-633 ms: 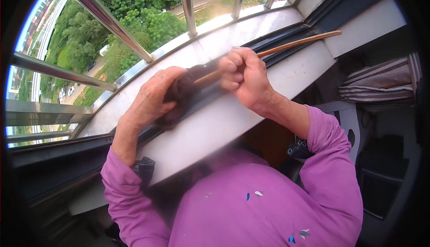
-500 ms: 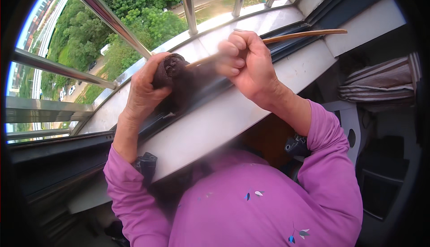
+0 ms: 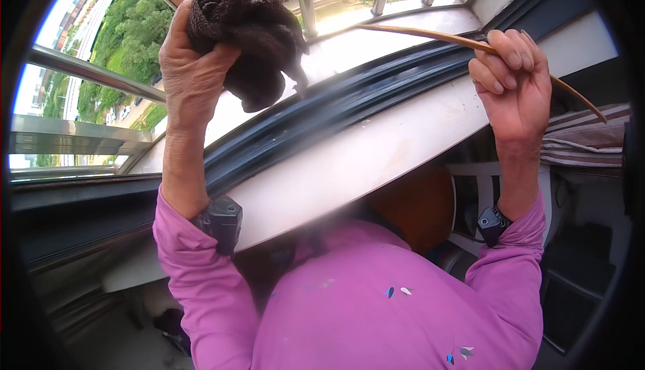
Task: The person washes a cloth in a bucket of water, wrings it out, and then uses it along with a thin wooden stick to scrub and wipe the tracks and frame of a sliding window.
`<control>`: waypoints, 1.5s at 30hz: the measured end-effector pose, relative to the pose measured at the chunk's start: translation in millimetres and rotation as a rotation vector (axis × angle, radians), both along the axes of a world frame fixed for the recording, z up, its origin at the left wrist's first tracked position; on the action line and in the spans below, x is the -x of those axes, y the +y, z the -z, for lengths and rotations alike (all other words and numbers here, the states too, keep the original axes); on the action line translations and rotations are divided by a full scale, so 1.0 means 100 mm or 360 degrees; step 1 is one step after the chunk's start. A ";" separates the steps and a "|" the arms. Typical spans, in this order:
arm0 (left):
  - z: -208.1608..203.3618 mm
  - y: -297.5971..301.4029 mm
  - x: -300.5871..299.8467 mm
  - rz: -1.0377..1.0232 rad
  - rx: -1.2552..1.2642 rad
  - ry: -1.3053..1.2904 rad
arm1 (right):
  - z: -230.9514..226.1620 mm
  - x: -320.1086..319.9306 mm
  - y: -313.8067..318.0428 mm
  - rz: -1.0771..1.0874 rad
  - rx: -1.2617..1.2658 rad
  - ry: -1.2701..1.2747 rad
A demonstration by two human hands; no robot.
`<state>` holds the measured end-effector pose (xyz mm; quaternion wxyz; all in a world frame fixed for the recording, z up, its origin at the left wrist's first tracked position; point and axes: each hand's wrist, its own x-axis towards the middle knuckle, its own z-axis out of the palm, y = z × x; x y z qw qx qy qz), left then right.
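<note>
My left hand is raised high and grips a bunched dark brown cloth in front of the window bars. My right hand is off to the right, closed around a thin brown wooden stick that curves from the sill out past my fingers toward the right. Below both hands runs the dark window track along a white sill. Both arms wear purple sleeves with a black band at each wrist.
Metal window bars cross the open window, with trees and a road far below. A striped cloth lies at the right. A chair-like white frame stands under the sill.
My hands were together at the track, cloth against the stick. Now they have parted: the left rose with the cloth, the right swung out to the right with the stick.
</note>
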<state>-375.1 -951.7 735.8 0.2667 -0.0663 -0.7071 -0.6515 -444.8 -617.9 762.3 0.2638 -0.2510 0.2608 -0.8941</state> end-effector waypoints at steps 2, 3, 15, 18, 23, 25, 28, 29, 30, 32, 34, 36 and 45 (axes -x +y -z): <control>0.04 -0.01 -0.12 0.0080 0.0001 0.0127 | 0.16 -0.08 0.04 0.0084 -0.0153 -0.0032; 0.06 -0.01 -0.19 0.0083 -0.0005 0.0153 | 0.23 -0.11 0.03 0.0102 -0.0218 -0.0039; 0.16 -0.34 -0.81 -0.0307 0.0157 -0.0046 | 0.31 -0.14 -0.51 0.0227 -0.0914 0.0705; 0.28 -0.43 -0.85 -0.0357 -0.0001 -0.0018 | -0.01 0.07 -0.54 0.0366 -0.1318 0.1561; 0.31 -0.46 -1.06 -0.0492 -0.0015 -0.0077 | -0.35 0.29 -0.81 0.0084 -0.1528 0.1818; 0.32 -0.43 -1.15 -0.0507 -0.0064 -0.0049 | -0.35 0.18 -0.92 -0.0136 -0.1824 0.1846; 0.37 -0.38 -1.30 -0.0602 0.0077 -0.0046 | -0.06 0.02 -1.28 -0.0210 -0.1775 0.2402; 0.42 -0.38 -1.35 -0.0631 0.0091 -0.0059 | 0.09 -0.04 -1.42 -0.0339 -0.1868 0.2581; 0.46 -0.36 -1.38 -0.0758 0.0309 -0.0057 | 0.21 -0.08 -1.48 -0.0367 -0.1840 0.2621; 0.53 -0.35 -1.49 -0.0682 0.0165 -0.0067 | 0.41 -0.11 -1.58 -0.0399 -0.1803 0.2676; 0.58 -0.33 -1.59 -0.0753 0.0242 -0.0127 | 0.54 -0.10 -1.63 -0.0421 -0.1755 0.2695; 0.60 -0.32 -1.67 -0.0816 0.0225 -0.0223 | 0.62 -0.09 -1.67 -0.0449 -0.1690 0.2747; 0.60 -0.28 -1.75 -0.0806 0.0210 -0.0278 | 0.72 -0.14 -1.79 -0.0582 -0.1653 0.2825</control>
